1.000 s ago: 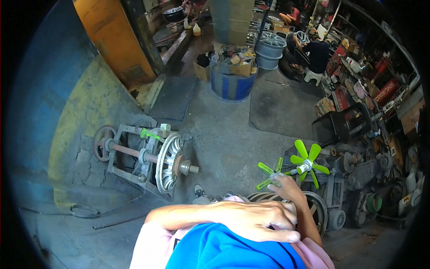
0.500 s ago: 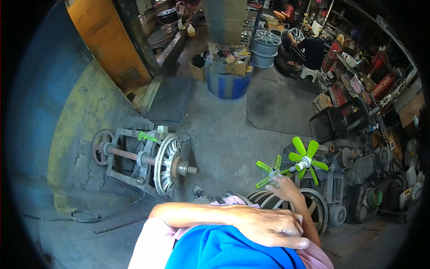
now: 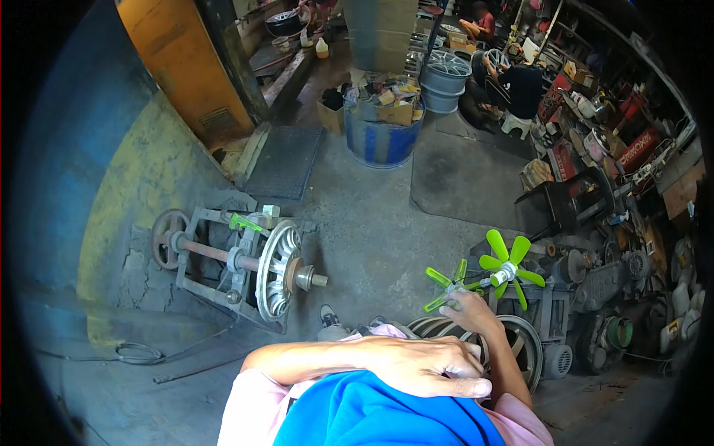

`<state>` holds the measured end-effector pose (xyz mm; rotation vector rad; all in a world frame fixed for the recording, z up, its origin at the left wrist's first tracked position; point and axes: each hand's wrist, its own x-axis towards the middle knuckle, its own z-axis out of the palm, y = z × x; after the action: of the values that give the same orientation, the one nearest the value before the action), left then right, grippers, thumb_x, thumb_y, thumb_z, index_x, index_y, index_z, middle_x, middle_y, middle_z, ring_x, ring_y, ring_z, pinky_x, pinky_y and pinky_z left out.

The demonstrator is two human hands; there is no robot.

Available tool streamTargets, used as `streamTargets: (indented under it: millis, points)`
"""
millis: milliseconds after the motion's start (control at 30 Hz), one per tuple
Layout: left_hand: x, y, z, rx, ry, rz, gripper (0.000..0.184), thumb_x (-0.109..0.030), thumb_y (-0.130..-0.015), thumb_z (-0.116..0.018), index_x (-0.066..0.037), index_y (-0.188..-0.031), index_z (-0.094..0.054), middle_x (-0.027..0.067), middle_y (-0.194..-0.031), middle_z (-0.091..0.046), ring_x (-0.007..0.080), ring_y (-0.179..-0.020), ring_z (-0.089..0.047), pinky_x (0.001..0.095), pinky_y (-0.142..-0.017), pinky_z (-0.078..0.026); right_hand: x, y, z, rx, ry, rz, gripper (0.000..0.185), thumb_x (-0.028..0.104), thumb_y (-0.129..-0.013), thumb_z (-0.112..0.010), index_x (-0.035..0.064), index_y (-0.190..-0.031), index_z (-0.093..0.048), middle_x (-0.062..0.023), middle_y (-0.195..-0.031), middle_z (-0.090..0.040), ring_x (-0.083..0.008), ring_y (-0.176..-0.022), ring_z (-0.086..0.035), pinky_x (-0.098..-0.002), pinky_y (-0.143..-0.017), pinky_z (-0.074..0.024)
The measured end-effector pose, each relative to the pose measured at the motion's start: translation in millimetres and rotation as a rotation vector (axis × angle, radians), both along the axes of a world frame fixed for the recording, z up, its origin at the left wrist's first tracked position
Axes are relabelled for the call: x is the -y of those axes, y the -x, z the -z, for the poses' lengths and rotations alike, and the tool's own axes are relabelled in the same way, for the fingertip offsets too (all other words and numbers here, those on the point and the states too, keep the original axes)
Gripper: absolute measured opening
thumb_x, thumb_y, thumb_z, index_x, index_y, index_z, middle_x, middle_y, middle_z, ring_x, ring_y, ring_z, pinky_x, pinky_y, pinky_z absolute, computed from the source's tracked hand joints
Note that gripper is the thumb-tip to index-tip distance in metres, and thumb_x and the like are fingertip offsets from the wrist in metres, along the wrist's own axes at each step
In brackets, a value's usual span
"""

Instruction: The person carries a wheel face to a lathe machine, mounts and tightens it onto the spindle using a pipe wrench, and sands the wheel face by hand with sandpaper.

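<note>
My right hand (image 3: 470,312) reaches forward and has its fingers closed at the grey middle of a green fan (image 3: 448,285), where several green legs spread out. The fan's bright green blades (image 3: 509,269) stand to the right of that hand. Across the front of my body lies my left hand (image 3: 431,366), palm down by the right arm, its fingers curled and thumb stretched out. Whatever lies under those fingers is hidden. Just below my right hand are silver wheel rims (image 3: 524,349).
A metal stand with a shaft carries a silver wheel (image 3: 279,271) on the left. Farther off stand a blue drum (image 3: 381,141) holding boxes and scraps, and stacked rims (image 3: 445,78). A seated person (image 3: 518,91) handles a wheel. Machinery and clutter (image 3: 606,267) line the right side.
My left hand has shifted slightly left and its thumb has moved with it. My right hand stays at the fan. The view has moved a little.
</note>
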<state>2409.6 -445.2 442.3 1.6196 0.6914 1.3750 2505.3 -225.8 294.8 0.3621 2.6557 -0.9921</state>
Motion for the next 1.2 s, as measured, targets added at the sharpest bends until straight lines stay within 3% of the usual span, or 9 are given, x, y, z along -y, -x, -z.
streamTargets:
  millis: [33, 400, 467, 600, 667, 867, 1100, 1200]
  points:
    - [2, 2, 0, 0.006, 0.022, 0.046, 0.051, -0.034, -0.113, -0.043, 0.004, -0.080, -0.054, 0.0154, -0.075, -0.053, 0.0338, -0.080, -0.049, 0.0469, -0.080, -0.042, 0, 0, 0, 0.005, 0.005, 0.001, 0.037, 0.028, -0.089, -0.076, 0.0011, -0.113, -0.074, -0.0238, -0.109, -0.072, -0.0414, -0.105, -0.068, -0.0464, -0.094, -0.0538]
    - [4, 9, 4, -0.033, 0.042, 0.037, 0.049, -0.032, -0.112, -0.044, 0.005, -0.086, -0.061, 0.0167, -0.081, -0.058, 0.0347, -0.086, -0.052, 0.0470, -0.084, -0.044, 2, -6, -7, 0.013, -0.037, 0.001, 0.041, 0.029, -0.090, -0.076, -0.0029, -0.116, -0.071, -0.0254, -0.108, -0.073, -0.0407, -0.101, -0.071, -0.0457, -0.089, -0.0547]
    - [-2, 7, 3, -0.080, 0.024, 0.055, 0.048, -0.032, -0.112, -0.045, 0.006, -0.087, -0.062, 0.0168, -0.082, -0.059, 0.0350, -0.087, -0.053, 0.0472, -0.085, -0.044, 3, -8, -9, 0.061, -0.040, 0.034, 0.037, 0.031, -0.092, -0.073, 0.0033, -0.116, -0.073, -0.0232, -0.112, -0.073, -0.0415, -0.109, -0.068, -0.0471, -0.096, -0.0533]
    - [-16, -3, -7, -0.018, -0.044, 0.135, 0.053, -0.032, -0.112, -0.044, 0.006, -0.078, -0.056, 0.0180, -0.077, -0.056, 0.0362, -0.081, -0.052, 0.0482, -0.087, -0.042, -1, -12, 5, 0.088, -0.021, 0.056, 0.038, 0.032, -0.092, -0.073, 0.0035, -0.117, -0.073, -0.0238, -0.113, -0.072, -0.0414, -0.110, -0.067, -0.0472, -0.096, -0.0530]
    - [-19, -6, -8, -0.012, -0.040, 0.173, 0.054, -0.033, -0.113, -0.043, 0.006, -0.076, -0.054, 0.0182, -0.075, -0.055, 0.0367, -0.077, -0.051, 0.0484, -0.087, -0.041, 2, -10, 2, 0.019, -0.032, 0.019, 0.038, 0.024, -0.090, -0.076, -0.0047, -0.113, -0.070, -0.0261, -0.106, -0.073, -0.0415, -0.099, -0.071, -0.0459, -0.087, -0.0552]
    - [-20, -4, -1, -0.054, 0.033, 0.167, 0.056, -0.034, -0.113, -0.042, 0.005, -0.072, -0.050, 0.0169, -0.069, -0.050, 0.0375, -0.072, -0.050, 0.0488, -0.086, -0.040, 1, -10, 1, 0.019, -0.031, 0.035, 0.038, 0.025, -0.090, -0.076, -0.0047, -0.113, -0.070, -0.0267, -0.104, -0.073, -0.0420, -0.097, -0.071, -0.0463, -0.084, -0.0556]
    - [-16, 4, 5, -0.017, 0.071, 0.120, 0.057, -0.034, -0.113, -0.042, 0.005, -0.073, -0.050, 0.0175, -0.069, -0.051, 0.0364, -0.071, -0.048, 0.0482, -0.084, -0.041, 2, -2, -1, -0.039, -0.013, -0.006, 0.039, 0.026, -0.090, -0.076, -0.0048, -0.113, -0.071, -0.0265, -0.103, -0.073, -0.0426, -0.097, -0.071, -0.0466, -0.085, -0.0550]
    - [-16, 8, 8, -0.029, 0.080, 0.100, 0.057, -0.034, -0.113, -0.042, 0.005, -0.073, -0.050, 0.0176, -0.069, -0.050, 0.0358, -0.071, -0.047, 0.0480, -0.083, -0.042, 0, 2, -3, 0.029, 0.004, 0.000, 0.035, 0.028, -0.090, -0.074, 0.0009, -0.112, -0.073, -0.0240, -0.110, -0.072, -0.0425, -0.105, -0.068, -0.0479, -0.092, -0.0541]
